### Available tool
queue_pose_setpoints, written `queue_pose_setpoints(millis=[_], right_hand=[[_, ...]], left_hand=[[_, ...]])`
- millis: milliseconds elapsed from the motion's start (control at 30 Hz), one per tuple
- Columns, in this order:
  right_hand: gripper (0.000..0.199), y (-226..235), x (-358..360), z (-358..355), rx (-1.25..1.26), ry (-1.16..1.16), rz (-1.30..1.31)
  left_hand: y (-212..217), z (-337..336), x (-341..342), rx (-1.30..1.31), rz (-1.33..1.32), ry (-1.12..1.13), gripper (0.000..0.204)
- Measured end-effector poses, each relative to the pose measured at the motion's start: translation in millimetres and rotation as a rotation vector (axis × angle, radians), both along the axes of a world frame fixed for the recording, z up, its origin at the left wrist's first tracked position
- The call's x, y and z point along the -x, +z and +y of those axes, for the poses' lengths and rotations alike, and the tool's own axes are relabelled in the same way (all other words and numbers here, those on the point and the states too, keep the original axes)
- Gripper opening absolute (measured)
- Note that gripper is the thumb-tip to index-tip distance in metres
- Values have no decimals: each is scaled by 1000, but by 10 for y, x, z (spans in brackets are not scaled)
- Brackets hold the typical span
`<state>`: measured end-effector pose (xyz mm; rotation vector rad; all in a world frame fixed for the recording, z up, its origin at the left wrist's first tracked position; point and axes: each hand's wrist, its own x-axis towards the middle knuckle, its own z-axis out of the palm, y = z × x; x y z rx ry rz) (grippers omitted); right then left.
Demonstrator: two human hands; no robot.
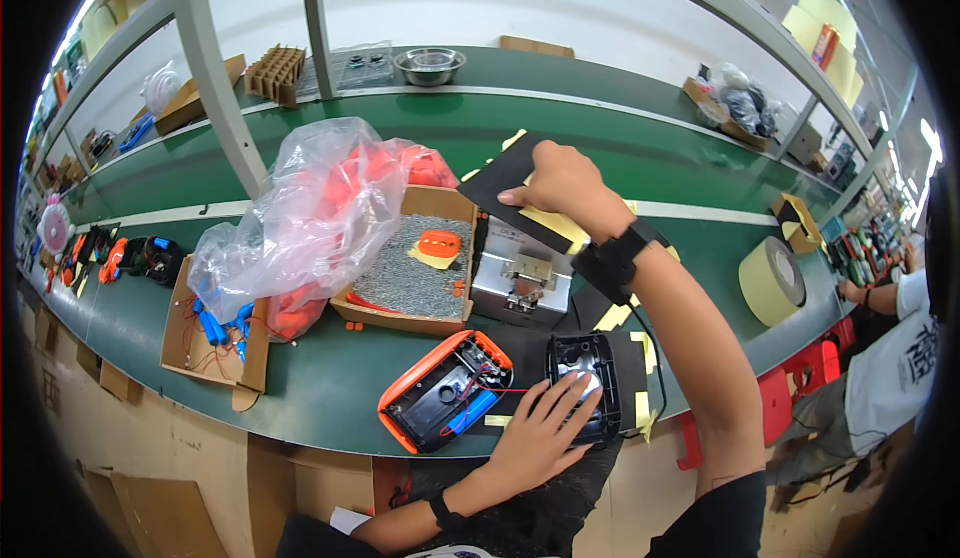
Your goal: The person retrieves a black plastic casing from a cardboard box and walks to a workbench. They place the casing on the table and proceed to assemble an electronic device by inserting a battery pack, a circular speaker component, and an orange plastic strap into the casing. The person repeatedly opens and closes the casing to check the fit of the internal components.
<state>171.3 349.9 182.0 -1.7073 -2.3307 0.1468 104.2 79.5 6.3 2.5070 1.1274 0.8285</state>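
Observation:
My left hand (pixel 540 433) lies flat with fingers spread over a black plastic housing half (pixel 600 423) that has a shiny reflector-like part inside. Left of it, an orange-and-black housing half (pixel 430 413) lies open, with a blue cylindrical cell (pixel 473 411) and wiring. A red wire runs between the two halves. Farther off, my right hand (pixel 565 188) pinches a stiff black sheet (pixel 500 178) between thumb and fingers. Yellow tape pieces (pixel 560 230) show beneath and along it. Just below the sheet stands a metal box-like device (pixel 520 283) with a clamp-like fitting.
A cardboard box (pixel 470 218) holds grey material and an orange part (pixel 438 245). A clear plastic bag (pixel 320 188) of orange parts leans beside it. Blue cells fill a smaller box (pixel 250 368). A yellow tape roll (pixel 765 283) stands at right; another person (pixel 890 358) works beyond.

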Motion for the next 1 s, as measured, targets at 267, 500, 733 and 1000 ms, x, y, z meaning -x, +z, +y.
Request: queue_pose_setpoints(millis=[267,500,733,1000], right_hand=[[50,-30,59,-50,-38,-76,-3],[41,-167,46,-15,-84,-83,176],[28,158,-119,-3,179,-91,297],[16,235,-553,-1491,-380,283,636]], left_hand=[[-18,11,-45,-18,-27,10,84],[15,5,-30,-22,-24,22,81],[-8,37,-69,-20,-46,-2,81],[-70,12,3,-5,-137,52,86]])
